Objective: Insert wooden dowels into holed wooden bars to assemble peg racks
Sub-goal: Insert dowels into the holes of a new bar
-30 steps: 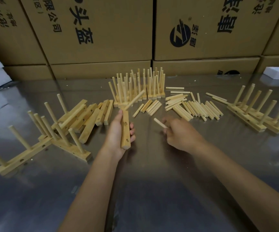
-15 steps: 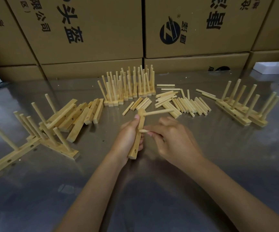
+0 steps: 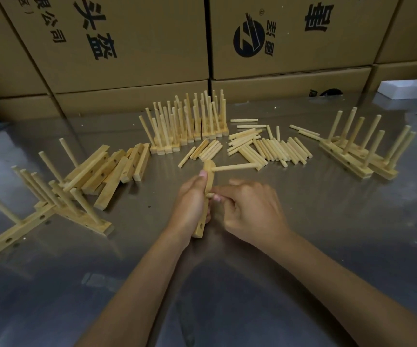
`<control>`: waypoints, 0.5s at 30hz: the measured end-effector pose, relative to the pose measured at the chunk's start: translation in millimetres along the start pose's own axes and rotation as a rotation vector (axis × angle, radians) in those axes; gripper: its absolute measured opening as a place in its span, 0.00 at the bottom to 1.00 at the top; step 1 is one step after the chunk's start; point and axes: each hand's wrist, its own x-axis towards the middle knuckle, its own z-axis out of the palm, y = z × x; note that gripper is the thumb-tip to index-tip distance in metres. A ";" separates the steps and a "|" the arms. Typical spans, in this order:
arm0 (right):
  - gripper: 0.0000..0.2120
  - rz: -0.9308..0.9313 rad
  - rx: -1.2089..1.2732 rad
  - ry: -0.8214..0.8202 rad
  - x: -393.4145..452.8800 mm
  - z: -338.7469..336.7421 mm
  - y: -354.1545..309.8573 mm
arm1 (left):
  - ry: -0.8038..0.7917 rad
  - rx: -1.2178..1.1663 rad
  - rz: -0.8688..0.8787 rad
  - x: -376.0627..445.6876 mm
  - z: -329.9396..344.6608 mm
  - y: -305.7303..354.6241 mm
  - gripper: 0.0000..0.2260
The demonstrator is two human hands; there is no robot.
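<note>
Right hand [image 3: 250, 211] was out toward the loose dowels a second ago, pinching a short pale wooden dowel [image 3: 211, 195]; it's now come in against the left hand [image 3: 190, 204], with that dowel's tip at the side of the long holed light-wood bar [image 3: 206, 196], mid-length. Only a small stub of it shows past the fingers. Left hand has rolled the bar: the already fitted round wooden peg [image 3: 235, 167] at its far end pointed up and away before and now sticks out sideways to the right. Bar also sits lower and more centred between the hands.
</note>
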 end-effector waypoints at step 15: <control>0.16 0.130 0.087 0.276 0.0 0.4 15.2 | 0.196 -0.580 -0.225 17.0 -25.4 12.9 0.14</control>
